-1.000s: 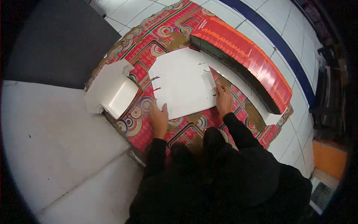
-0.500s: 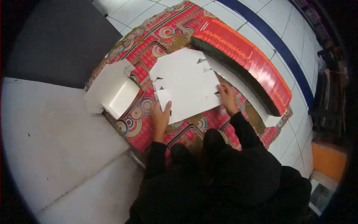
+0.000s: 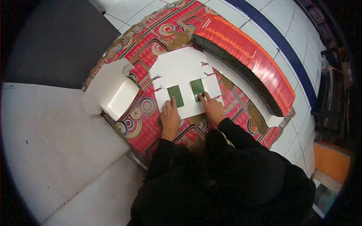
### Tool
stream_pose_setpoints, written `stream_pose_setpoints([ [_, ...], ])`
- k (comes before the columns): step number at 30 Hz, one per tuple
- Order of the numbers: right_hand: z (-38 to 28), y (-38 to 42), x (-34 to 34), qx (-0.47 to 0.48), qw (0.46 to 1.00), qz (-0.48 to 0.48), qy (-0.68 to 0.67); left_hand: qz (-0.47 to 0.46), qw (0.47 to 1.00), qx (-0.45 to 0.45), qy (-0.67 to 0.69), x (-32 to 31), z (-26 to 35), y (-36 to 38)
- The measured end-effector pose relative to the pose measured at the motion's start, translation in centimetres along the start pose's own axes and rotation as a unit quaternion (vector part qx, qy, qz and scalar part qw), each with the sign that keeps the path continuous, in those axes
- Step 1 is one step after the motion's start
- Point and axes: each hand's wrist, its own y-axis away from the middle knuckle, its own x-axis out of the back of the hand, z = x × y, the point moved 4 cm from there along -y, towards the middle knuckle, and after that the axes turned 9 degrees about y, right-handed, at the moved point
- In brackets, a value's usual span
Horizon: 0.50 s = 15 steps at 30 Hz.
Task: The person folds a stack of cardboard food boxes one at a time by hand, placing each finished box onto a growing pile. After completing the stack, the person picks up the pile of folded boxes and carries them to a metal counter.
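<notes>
A flat white cardboard box blank (image 3: 181, 67) with slotted edges lies on the patterned sheet in front of me. Two of its side flaps are folded inward, each showing a green panel: the left flap (image 3: 175, 96) and the right flap (image 3: 197, 89). My left hand (image 3: 170, 119) presses the left flap with an outstretched index finger. Fingertips of my right hand (image 3: 214, 110) rest on the lower part of the right flap; neither hand grasps anything. To the left stands a partly folded white box (image 3: 122, 98), open side up.
A long row of stacked red-and-orange box blanks (image 3: 249, 56) curves along the right. Beneath everything is a worn red patterned sheet (image 3: 141, 130). A dark grey panel (image 3: 56, 41) is at upper left, with white floor tiles (image 3: 290, 141) at right.
Both side flaps have been folded inward, bringing their green panels into view. My hands have moved closer together, the right one leftward from the blank's edge.
</notes>
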Motion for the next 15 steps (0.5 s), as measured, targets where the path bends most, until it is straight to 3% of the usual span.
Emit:
stream_pose_setpoints([
  [5,1.0,-0.9,0.6,-0.003,0.999,-0.036,-0.032,-0.007,1.0,-0.008,0.0,1.3,-0.4,-1.0],
  [7,2.0,-0.7,0.2,0.001,0.986,-0.012,-0.166,0.076,0.992,0.011,0.099,2.7,-0.1,-0.9],
  [8,2.3,-0.5,0.0,-0.001,0.986,-0.013,-0.165,0.122,0.984,0.02,0.13,2.1,-0.6,-1.2],
  [9,2.8,-0.4,0.3,-0.044,0.974,0.041,-0.218,0.121,0.984,0.019,0.131,1.8,-0.6,-1.6],
  [11,3.6,-0.4,0.6,-0.088,0.954,0.095,-0.27,0.099,0.958,0.132,0.235,0.8,-1.6,-2.4],
  [13,4.4,-1.3,0.8,-0.198,0.937,0.005,-0.289,0.097,0.956,0.136,0.241,1.2,-1.9,-3.2],
  [15,5.4,-2.5,-0.1,-0.2,0.938,-0.018,-0.283,0.085,0.959,0.137,0.234,1.3,-2.5,-4.2],
])
